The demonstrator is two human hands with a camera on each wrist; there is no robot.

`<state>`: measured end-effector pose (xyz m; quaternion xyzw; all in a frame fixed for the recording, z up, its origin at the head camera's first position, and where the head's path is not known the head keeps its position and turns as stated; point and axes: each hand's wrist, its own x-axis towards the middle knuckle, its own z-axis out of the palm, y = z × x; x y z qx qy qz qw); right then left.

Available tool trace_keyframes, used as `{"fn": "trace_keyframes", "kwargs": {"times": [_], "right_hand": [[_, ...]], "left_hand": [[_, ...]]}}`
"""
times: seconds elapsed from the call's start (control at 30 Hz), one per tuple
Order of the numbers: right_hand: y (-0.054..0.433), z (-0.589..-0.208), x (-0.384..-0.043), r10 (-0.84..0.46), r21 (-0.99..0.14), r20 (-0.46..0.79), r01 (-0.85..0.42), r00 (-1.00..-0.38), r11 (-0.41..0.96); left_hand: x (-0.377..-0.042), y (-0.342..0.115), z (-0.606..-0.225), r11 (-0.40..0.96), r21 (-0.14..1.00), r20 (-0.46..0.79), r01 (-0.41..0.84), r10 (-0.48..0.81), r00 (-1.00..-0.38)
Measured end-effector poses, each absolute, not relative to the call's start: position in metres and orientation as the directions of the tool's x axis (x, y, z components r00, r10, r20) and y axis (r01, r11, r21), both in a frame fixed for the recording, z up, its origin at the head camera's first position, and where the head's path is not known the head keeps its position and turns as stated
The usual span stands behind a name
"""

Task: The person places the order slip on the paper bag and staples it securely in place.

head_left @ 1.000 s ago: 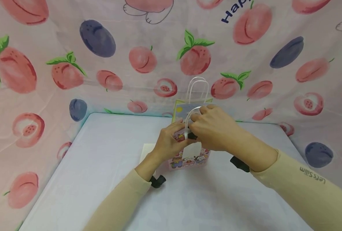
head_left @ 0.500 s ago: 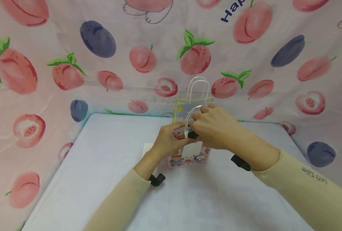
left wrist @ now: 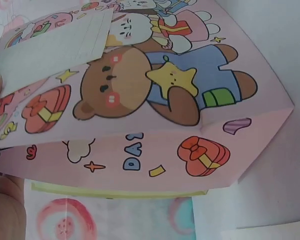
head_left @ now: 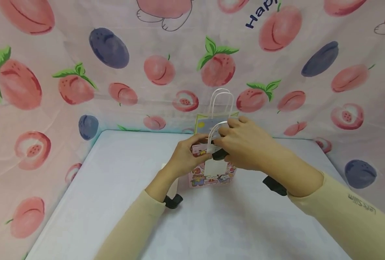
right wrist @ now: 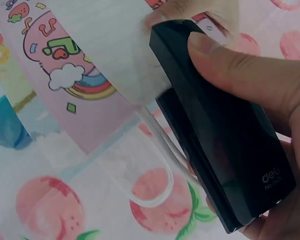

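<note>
A pink paper gift bag (head_left: 197, 181) with cartoon animals stands upright on the white table, its white twisted handle (head_left: 213, 130) raised. On its front lies a blank white card (head_left: 216, 168), seen closer in the left wrist view as a pale card (left wrist: 55, 57). My left hand (head_left: 184, 159) pinches the bag's top edge from the left, thumb in front, fingers behind. My right hand (head_left: 249, 146) grips a black stapler (right wrist: 225, 130), thumb on its upper arm. Its jaws sit at the card's upper edge by the handle; whether they press the paper is hard to tell.
Behind stands another paper bag (head_left: 208, 125), blue with a yellow-green rim and white handles. A flat pale sheet or box (head_left: 173, 188) lies left of the pink bag, partly behind my left wrist. A fruit-print cloth (head_left: 160, 104) hangs behind the table.
My left hand has shifted slightly left along the bag's top. The right hand with the stapler has moved very little, and the view has tilted a bit.
</note>
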<state>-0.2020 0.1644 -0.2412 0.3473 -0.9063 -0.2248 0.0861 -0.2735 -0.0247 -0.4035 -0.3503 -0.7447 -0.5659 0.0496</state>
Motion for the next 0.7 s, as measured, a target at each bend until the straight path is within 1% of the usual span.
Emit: {"fn": "trace_keyframes", "kwargs": {"times": [0.1,0.2,0.33,0.4,0.6,0.7], "right_hand": [[0.169,-0.235,-0.197,-0.666,0.451,0.031,-0.584,-0.745,0.675],[0.177,-0.227,-0.191,-0.655,0.41,0.07,-0.577,-0.753,0.707],[0.191,-0.221,-0.182,-0.62,0.31,0.135,-0.561,-0.773,0.767],[0.199,-0.22,-0.178,-0.606,0.254,0.188,-0.558,-0.773,0.79],[0.222,-0.226,-0.17,-0.606,0.123,0.359,-0.608,-0.71,0.785],[0.231,-0.233,-0.168,-0.587,0.045,0.407,-0.626,-0.7,0.778]], "left_hand": [[-0.273,-0.025,-0.404,0.125,0.833,0.434,0.538,0.455,-0.778],[-0.272,-0.025,-0.403,0.127,0.865,0.385,0.485,0.452,-0.805],[-0.273,-0.025,-0.402,0.13,0.889,0.343,0.44,0.448,-0.826],[-0.273,-0.024,-0.402,0.116,0.899,0.333,0.423,0.447,-0.83],[-0.272,-0.023,-0.4,0.048,0.923,0.322,0.383,0.45,-0.833],[-0.27,-0.022,-0.401,0.038,0.931,0.31,0.362,0.437,-0.844]]}}
